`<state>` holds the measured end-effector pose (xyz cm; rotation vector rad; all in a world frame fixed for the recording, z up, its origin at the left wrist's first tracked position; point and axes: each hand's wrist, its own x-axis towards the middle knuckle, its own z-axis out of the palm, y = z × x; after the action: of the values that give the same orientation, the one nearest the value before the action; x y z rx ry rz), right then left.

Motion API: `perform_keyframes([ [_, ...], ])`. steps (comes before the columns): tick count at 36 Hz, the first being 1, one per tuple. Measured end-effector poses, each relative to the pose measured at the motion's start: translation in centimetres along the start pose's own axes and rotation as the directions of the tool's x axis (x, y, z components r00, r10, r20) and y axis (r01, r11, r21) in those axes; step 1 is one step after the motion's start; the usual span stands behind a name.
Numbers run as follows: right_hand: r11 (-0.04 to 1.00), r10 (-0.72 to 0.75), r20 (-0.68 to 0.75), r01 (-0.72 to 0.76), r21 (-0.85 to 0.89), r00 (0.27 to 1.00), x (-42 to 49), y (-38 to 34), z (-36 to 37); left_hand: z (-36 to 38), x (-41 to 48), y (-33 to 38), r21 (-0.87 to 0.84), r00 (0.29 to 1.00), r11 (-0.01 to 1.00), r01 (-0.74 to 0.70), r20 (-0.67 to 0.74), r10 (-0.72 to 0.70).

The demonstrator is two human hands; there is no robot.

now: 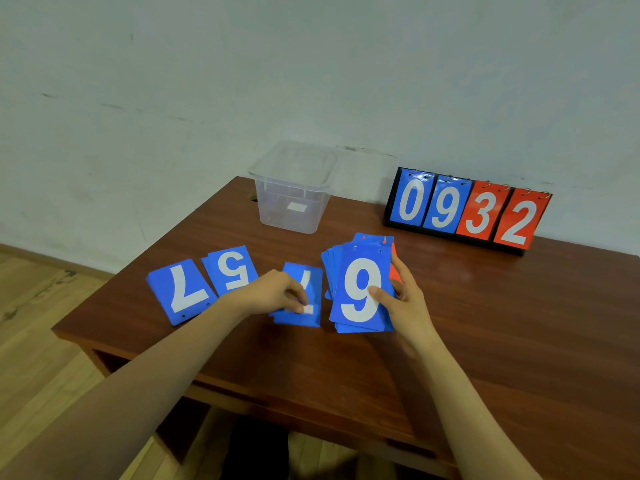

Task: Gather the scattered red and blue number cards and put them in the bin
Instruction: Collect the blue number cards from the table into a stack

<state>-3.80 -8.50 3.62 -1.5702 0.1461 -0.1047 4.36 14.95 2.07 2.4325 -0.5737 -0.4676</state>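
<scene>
Right hand (408,299) clamps a fanned card stack (360,289) over the table (485,306); left hand (273,292) pinches a flat blue card (309,284). Bin (294,188) stands beyond. Risk: the loosely fanned stack may spill as cards are added.

The right hand (405,299) grips a fanned stack of blue plastic number cards (360,289), with a white 9 on top and a red card edge behind it. The left hand (273,292) pinches with curled fingers a blue card with a partly hidden white number (301,318), which lies on the brown wooden bench (311,368). To the left lie a blue 7 card (181,291) and a blue 5 card (232,270), just beside each other. At the far edge stands a clear plastic bin (294,199). Right of it stands a black flip scoreboard (467,211) that shows blue 0, 9 and red 3, 2.
</scene>
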Motion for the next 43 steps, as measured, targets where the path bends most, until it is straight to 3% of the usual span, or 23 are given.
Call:
perform_keyframes([
  [2,1.000,0.005,0.004,-0.005,0.004,1.000,-0.2,0.0,-0.3,0.1,0.1,0.3,-0.118,0.997,0.993,0.014,-0.069,-0.022],
  [5,1.000,0.016,0.003,-0.016,0.001,1.000,-0.4,-0.1,-0.8,0.0,0.7,0.5,-0.038,0.991,0.999,0.006,-0.131,-0.011],
  [10,1.000,0.004,-0.033,-0.003,0.022,0.999,-0.8,-0.1,-1.7,-0.3,1.5,1.6,0.113,0.997,0.993,0.020,0.078,-0.029],
  [16,1.000,0.008,-0.044,-0.008,0.013,0.999,-0.8,0.0,-2.8,0.4,1.8,1.7,0.317,0.950,0.948,-0.024,0.304,-0.077],
  [25,1.000,0.005,-0.048,-0.004,0.018,0.999,-1.0,0.2,-3.0,0.9,2.4,1.3,0.358,0.995,0.930,0.081,0.022,-0.096],
  [29,1.000,0.017,-0.058,-0.016,0.010,0.998,-1.0,0.0,-3.1,0.8,2.5,1.2,0.190,0.987,0.973,0.134,-0.115,-0.113],
  [33,0.999,0.031,-0.059,-0.032,-0.008,0.998,-0.9,-0.1,-3.3,0.4,2.1,1.7,-0.032,0.971,0.995,0.097,-0.218,-0.102],
  [39,1.000,0.022,-0.074,-0.021,0.016,0.997,-1.0,0.1,-3.3,-0.4,1.2,2.7,-0.066,0.960,0.997,0.039,-0.276,-0.056],
  [43,1.000,0.022,-0.073,-0.021,0.010,0.997,-1.1,0.2,-3.0,0.6,1.0,2.1,-0.050,0.985,0.993,0.107,-0.129,-0.113],
])
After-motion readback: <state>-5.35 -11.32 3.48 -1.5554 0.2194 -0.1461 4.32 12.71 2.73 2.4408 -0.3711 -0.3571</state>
